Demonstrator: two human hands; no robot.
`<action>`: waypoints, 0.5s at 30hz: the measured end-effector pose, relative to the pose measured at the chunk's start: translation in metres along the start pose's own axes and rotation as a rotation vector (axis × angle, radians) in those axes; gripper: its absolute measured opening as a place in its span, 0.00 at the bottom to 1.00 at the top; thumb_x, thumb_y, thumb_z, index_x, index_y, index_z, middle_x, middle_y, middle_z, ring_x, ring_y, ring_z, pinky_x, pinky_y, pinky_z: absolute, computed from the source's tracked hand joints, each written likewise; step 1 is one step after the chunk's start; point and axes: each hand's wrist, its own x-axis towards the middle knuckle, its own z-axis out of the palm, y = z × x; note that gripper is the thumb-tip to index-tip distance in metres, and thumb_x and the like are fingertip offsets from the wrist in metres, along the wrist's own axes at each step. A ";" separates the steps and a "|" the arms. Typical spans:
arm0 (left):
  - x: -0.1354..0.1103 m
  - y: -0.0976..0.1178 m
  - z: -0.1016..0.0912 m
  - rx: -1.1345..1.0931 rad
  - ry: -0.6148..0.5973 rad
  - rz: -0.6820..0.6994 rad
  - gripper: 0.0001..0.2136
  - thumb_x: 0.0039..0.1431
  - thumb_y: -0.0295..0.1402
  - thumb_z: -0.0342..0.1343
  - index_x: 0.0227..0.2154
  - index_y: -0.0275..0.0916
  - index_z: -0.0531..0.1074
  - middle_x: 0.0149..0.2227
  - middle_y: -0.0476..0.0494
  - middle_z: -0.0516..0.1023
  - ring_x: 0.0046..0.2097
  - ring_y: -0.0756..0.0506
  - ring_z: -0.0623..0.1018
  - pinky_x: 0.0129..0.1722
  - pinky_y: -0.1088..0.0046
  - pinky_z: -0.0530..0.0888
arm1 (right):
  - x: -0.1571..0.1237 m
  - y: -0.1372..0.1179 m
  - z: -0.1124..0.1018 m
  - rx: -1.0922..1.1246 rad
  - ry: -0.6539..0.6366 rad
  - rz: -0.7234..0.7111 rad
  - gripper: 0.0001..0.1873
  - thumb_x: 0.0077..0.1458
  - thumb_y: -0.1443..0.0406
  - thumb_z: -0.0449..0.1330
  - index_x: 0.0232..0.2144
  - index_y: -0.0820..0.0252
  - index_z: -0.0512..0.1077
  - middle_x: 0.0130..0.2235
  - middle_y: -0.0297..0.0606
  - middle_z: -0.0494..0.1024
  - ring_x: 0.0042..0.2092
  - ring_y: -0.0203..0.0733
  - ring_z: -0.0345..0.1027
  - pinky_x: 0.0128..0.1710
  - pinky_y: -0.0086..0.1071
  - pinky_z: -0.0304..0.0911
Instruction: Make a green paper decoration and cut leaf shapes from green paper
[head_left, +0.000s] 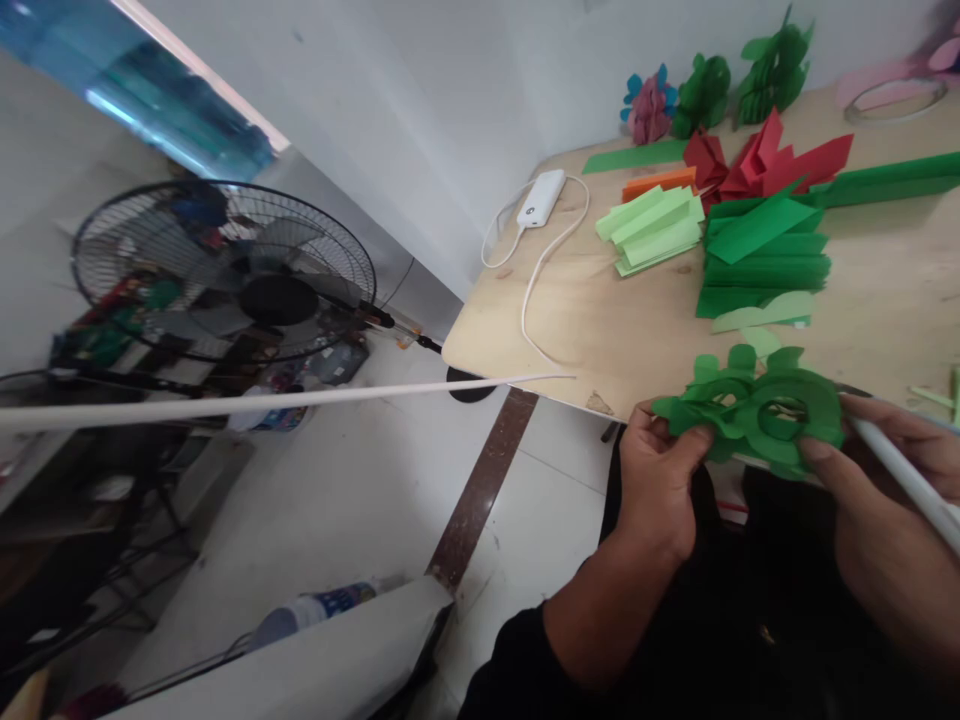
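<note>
A green paper cutout (801,400) with scalloped edges and round holes is held at the table's front edge. My left hand (664,480) pinches its left end, thumb on top. My right hand (877,500) grips the right end with its thumb. A slim white pen-like stick (904,475) also lies in the right hand; its tip is hidden, so its kind is unclear. Just beyond the cutout rest pale green scalloped paper pieces (765,314). Behind them sits a stack of folded dark green paper (765,260).
On the wooden table (577,310) are light green folded strips (656,230), red folded paper (757,160), a tape roll (896,100) and finished paper shapes (701,95). A white power bank (541,198) has a cable (300,398) crossing leftward off the table. A fan (225,270) stands left.
</note>
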 end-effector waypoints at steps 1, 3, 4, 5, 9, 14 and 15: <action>0.000 0.000 0.000 0.000 0.001 0.003 0.18 0.41 0.25 0.66 0.37 0.38 0.70 0.37 0.44 0.78 0.39 0.48 0.77 0.46 0.69 0.70 | 0.000 0.000 0.000 0.013 -0.013 0.011 0.25 0.30 0.54 0.66 0.36 0.49 0.72 0.34 0.36 0.78 0.38 0.50 0.72 0.41 0.48 0.68; 0.001 -0.001 0.000 0.005 0.009 0.009 0.17 0.40 0.25 0.66 0.37 0.37 0.70 0.37 0.44 0.78 0.39 0.49 0.76 0.46 0.69 0.70 | -0.001 0.000 0.001 0.024 -0.016 0.017 0.25 0.29 0.55 0.67 0.36 0.48 0.72 0.34 0.36 0.77 0.39 0.51 0.72 0.40 0.49 0.68; 0.001 -0.001 0.001 0.009 0.016 0.015 0.17 0.40 0.25 0.66 0.36 0.38 0.70 0.36 0.45 0.78 0.38 0.49 0.76 0.46 0.69 0.70 | -0.001 0.001 0.002 0.028 -0.012 0.017 0.25 0.29 0.55 0.67 0.35 0.48 0.72 0.34 0.36 0.77 0.39 0.52 0.72 0.40 0.49 0.68; 0.001 -0.001 0.002 0.015 0.023 0.022 0.17 0.40 0.25 0.65 0.36 0.38 0.70 0.36 0.45 0.78 0.38 0.49 0.77 0.46 0.68 0.70 | -0.002 0.001 0.003 0.034 -0.007 0.012 0.24 0.29 0.55 0.67 0.35 0.47 0.72 0.35 0.36 0.77 0.40 0.52 0.72 0.40 0.49 0.68; 0.001 -0.001 0.005 0.026 0.053 0.064 0.16 0.40 0.26 0.65 0.35 0.38 0.70 0.34 0.46 0.78 0.38 0.47 0.77 0.46 0.68 0.71 | -0.003 0.004 0.005 0.046 -0.036 0.027 0.22 0.31 0.52 0.66 0.34 0.44 0.72 0.36 0.35 0.77 0.43 0.54 0.72 0.48 0.54 0.65; 0.003 -0.001 0.004 0.035 0.053 0.100 0.16 0.41 0.26 0.65 0.35 0.38 0.69 0.35 0.45 0.78 0.39 0.47 0.77 0.45 0.68 0.71 | 0.001 0.019 -0.003 -0.039 -0.039 -0.033 0.26 0.37 0.52 0.67 0.43 0.42 0.74 0.39 0.32 0.79 0.43 0.52 0.73 0.53 0.54 0.63; 0.005 -0.001 0.004 0.041 0.046 0.104 0.16 0.41 0.26 0.65 0.35 0.38 0.69 0.36 0.45 0.78 0.39 0.48 0.77 0.45 0.69 0.71 | 0.003 0.023 -0.007 -0.072 -0.045 -0.051 0.26 0.38 0.51 0.67 0.44 0.42 0.74 0.38 0.32 0.79 0.43 0.53 0.74 0.51 0.53 0.64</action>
